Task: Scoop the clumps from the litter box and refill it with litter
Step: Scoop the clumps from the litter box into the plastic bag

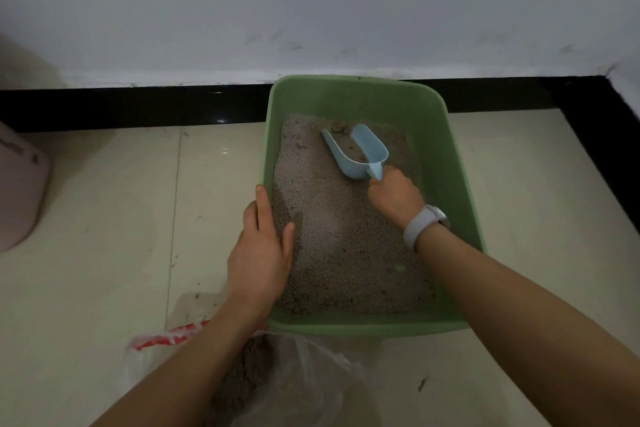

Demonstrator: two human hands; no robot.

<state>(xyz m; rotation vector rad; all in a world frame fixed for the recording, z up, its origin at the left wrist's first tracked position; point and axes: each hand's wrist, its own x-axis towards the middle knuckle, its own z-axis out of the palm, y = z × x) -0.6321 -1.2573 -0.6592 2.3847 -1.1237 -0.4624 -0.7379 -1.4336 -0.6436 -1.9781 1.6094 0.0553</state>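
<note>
Litter box (446, 163), green, on tiled floor (104, 201) against black skirting, holding grey litter (339, 236) spread across its bottom. Blue scoop (356, 152) resting in litter toward far end, mouth pointing away, some grains and brownish clumps (341, 130) in and just beyond its mouth. Right hand (394, 198), grey watch (424, 225) at wrist, fingers curled tight round scoop handle. Left hand (263, 246) laid along box's left rim, fingers straight and together, thumb inside over litter. Clear plastic bag (304, 381) with red print on floor just before box's near edge, holding brownish-grey litter. Pink container (20, 184) at left edge, contents hidden.
</note>
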